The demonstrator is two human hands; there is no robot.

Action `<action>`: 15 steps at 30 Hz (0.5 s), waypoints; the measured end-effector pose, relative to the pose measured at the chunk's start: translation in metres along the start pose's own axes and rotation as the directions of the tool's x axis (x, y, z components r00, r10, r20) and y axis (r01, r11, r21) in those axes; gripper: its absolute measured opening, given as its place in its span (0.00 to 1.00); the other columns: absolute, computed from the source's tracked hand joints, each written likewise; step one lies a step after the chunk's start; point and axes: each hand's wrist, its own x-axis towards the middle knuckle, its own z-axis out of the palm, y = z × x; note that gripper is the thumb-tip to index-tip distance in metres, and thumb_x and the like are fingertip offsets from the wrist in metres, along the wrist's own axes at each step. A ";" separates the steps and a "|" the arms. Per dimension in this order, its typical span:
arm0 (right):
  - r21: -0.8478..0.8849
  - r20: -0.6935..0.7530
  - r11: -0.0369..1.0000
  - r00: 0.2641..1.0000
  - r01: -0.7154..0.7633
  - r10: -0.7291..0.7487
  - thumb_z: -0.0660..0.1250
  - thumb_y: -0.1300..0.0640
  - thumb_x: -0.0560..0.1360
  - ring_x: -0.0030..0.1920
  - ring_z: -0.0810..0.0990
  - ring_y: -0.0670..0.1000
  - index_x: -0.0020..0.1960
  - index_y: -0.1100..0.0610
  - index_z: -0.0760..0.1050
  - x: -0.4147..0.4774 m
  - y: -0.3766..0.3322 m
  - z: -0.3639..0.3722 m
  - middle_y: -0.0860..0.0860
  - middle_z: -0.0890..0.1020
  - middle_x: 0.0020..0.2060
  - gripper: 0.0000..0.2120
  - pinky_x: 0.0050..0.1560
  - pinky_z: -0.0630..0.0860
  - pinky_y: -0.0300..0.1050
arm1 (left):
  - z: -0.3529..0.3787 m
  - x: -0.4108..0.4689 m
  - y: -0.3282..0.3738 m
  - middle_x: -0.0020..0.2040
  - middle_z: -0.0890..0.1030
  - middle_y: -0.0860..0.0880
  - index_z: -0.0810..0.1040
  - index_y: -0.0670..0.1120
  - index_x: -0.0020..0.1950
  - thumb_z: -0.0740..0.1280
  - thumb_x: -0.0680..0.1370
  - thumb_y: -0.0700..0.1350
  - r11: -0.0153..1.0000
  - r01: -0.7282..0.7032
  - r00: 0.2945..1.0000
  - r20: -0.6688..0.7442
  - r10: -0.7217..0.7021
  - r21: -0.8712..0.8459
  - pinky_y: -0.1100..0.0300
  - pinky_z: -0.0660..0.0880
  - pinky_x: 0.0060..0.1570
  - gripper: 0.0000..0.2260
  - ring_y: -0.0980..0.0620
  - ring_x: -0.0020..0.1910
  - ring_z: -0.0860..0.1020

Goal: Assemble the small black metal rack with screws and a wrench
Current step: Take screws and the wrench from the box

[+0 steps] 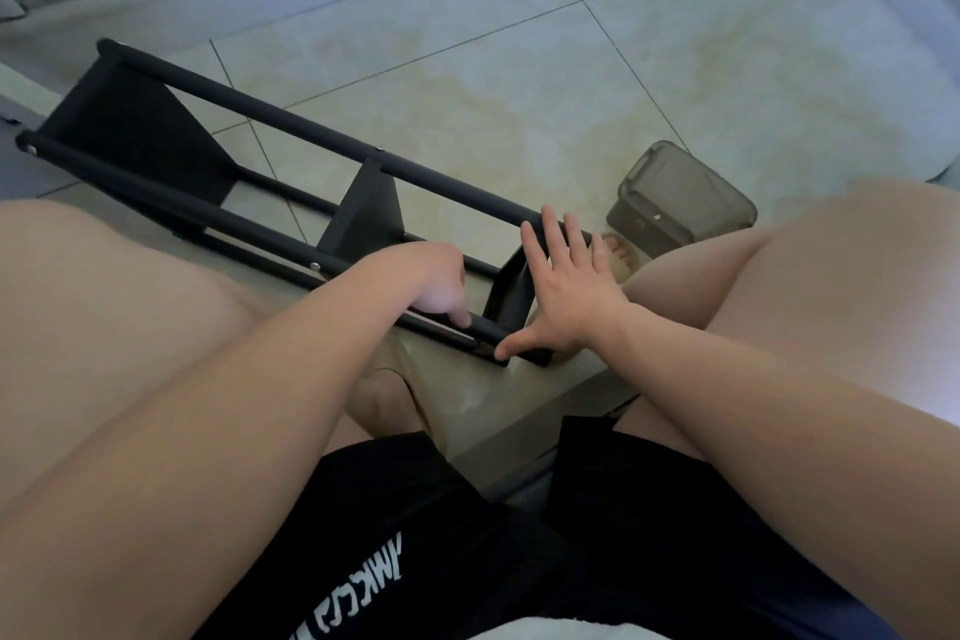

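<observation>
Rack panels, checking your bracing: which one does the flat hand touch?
The nearest end panel, under the right hand; the middle panel and far panel are untouched.

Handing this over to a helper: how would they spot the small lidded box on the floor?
Find the long black rack lying on the floor tiles and follow it to its near end, where the right hand rests flat. Right of that hand stands the box: smoky see-through plastic with a lid, unlike the black metal.

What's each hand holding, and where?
The left hand grips the rack by its near rail, close to the end panel; right hand holds nothing, pressing flat on that panel.
</observation>
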 end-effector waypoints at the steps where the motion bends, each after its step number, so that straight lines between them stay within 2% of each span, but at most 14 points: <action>1: 0.004 0.000 1.000 1.000 0.010 -0.010 0.62 0.13 0.52 0.79 0.30 0.63 0.80 0.54 0.28 0.002 0.002 0.001 0.57 0.30 0.79 0.77 0.78 0.39 0.68 | -0.003 0.004 -0.002 0.52 0.84 0.46 0.84 0.45 0.55 0.71 0.76 0.53 0.997 0.003 1.000 -0.009 -0.003 -0.074 0.51 0.77 0.58 0.14 0.44 0.53 0.81; 2: 0.007 -0.004 1.000 1.000 0.019 -0.019 0.62 0.13 0.52 0.79 0.30 0.63 0.80 0.55 0.28 0.003 0.003 0.002 0.57 0.29 0.79 0.76 0.78 0.39 0.67 | -0.006 0.008 -0.004 0.50 0.83 0.46 0.84 0.46 0.55 0.69 0.77 0.52 0.987 0.008 1.000 -0.019 -0.011 -0.160 0.52 0.77 0.56 0.12 0.44 0.51 0.81; 4: 0.017 -0.008 0.999 0.999 0.036 -0.036 0.62 0.14 0.53 0.79 0.30 0.63 0.80 0.55 0.28 0.003 0.004 0.003 0.57 0.29 0.79 0.76 0.77 0.37 0.67 | -0.008 0.017 -0.005 0.43 0.81 0.46 0.84 0.45 0.53 0.66 0.79 0.46 0.919 0.024 0.999 -0.021 -0.035 -0.393 0.57 0.76 0.45 0.09 0.47 0.41 0.78; 5: 0.024 -0.011 0.999 0.999 0.043 -0.042 0.63 0.14 0.54 0.79 0.30 0.63 0.80 0.55 0.28 0.003 0.004 0.003 0.57 0.29 0.79 0.76 0.77 0.37 0.66 | -0.008 0.022 -0.004 0.40 0.79 0.46 0.83 0.43 0.52 0.64 0.79 0.42 0.851 0.045 0.999 -0.003 -0.055 -0.523 0.58 0.74 0.39 0.09 0.48 0.38 0.76; 7: 0.038 -0.019 0.998 0.998 0.053 -0.052 0.64 0.15 0.54 0.79 0.31 0.63 0.80 0.55 0.28 0.002 0.005 0.003 0.56 0.29 0.79 0.75 0.77 0.36 0.66 | -0.007 0.031 -0.003 0.38 0.80 0.45 0.82 0.41 0.49 0.59 0.79 0.35 0.694 0.095 0.995 0.055 -0.080 -0.714 0.61 0.73 0.35 0.11 0.50 0.35 0.75; 9: 0.054 -0.022 0.997 0.998 0.059 -0.058 0.64 0.15 0.55 0.79 0.31 0.62 0.80 0.56 0.29 0.003 0.005 0.002 0.56 0.29 0.79 0.75 0.77 0.36 0.65 | -0.007 0.038 -0.005 0.42 0.82 0.44 0.81 0.40 0.48 0.56 0.79 0.32 0.618 0.119 0.992 0.112 -0.051 -0.777 0.62 0.75 0.36 0.14 0.51 0.37 0.79; 12: 0.065 -0.036 0.995 0.997 0.071 -0.068 0.64 0.16 0.56 0.79 0.30 0.61 0.80 0.57 0.29 0.005 0.007 0.000 0.57 0.30 0.79 0.75 0.78 0.36 0.64 | -0.011 0.049 -0.010 0.48 0.85 0.43 0.81 0.41 0.50 0.56 0.80 0.29 0.593 0.117 0.987 0.161 0.023 -0.797 0.61 0.80 0.39 0.15 0.51 0.44 0.85; 15: 0.045 -0.050 0.994 0.994 0.098 -0.096 0.63 0.15 0.56 0.80 0.31 0.61 0.81 0.58 0.30 0.011 0.013 -0.004 0.57 0.30 0.80 0.75 0.79 0.37 0.63 | -0.014 0.060 -0.011 0.49 0.86 0.41 0.79 0.40 0.52 0.58 0.81 0.29 0.544 0.124 0.980 0.187 0.062 -0.830 0.59 0.82 0.40 0.12 0.47 0.48 0.86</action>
